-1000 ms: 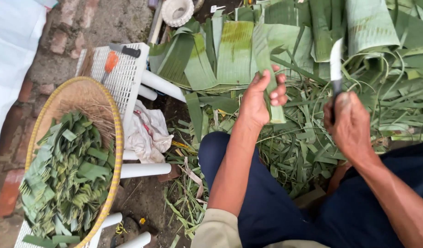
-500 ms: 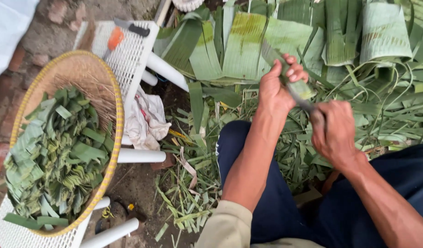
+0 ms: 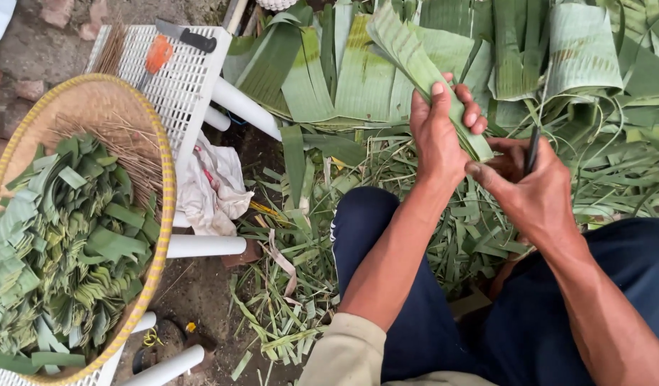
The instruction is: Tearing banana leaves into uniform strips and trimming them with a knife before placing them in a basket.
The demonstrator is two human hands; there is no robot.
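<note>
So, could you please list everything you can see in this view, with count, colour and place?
banana leaf strip: one, green, held up at centre top in the left hand
small knife: one, dark, in the right hand
stacked banana leaves: many, green, across the top
leaf trimmings: many, green, on the ground around the legs
woven tray: one, tan with a yellow rim, at left
folded leaf pieces: many, green, in the woven tray
thin sticks: a bundle, brown, in the tray's upper part
plastic stool: one, white, on its side at upper left
second knife: one, black handle, on the stool
cloth: one, white, crumpled beside the stool
left hand: gripping the strip
right hand: closed on the small knife
</note>
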